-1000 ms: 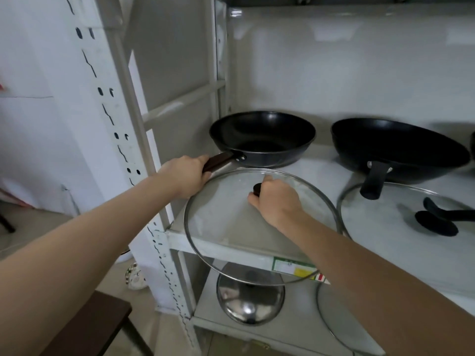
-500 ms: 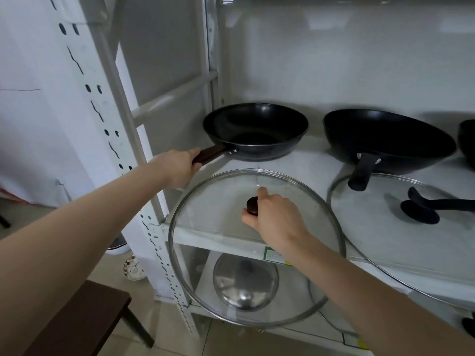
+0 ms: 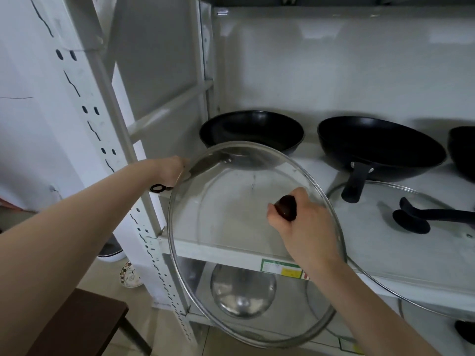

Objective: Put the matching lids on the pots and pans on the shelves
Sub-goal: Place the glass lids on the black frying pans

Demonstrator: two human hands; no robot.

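Fingers of our right hand (image 3: 305, 227) pinched the knob of the glass lid (image 3: 231, 227), tilted before the shelf (image 3: 231, 255). Our left hand (image 3: 168, 170) gripped the black pan's (image 3: 250, 131) handle.

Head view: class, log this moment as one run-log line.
left hand: grips black pan's handle | right hand: holds round glass lid by dark knob, lifted off shelf | lid not yet on black pan
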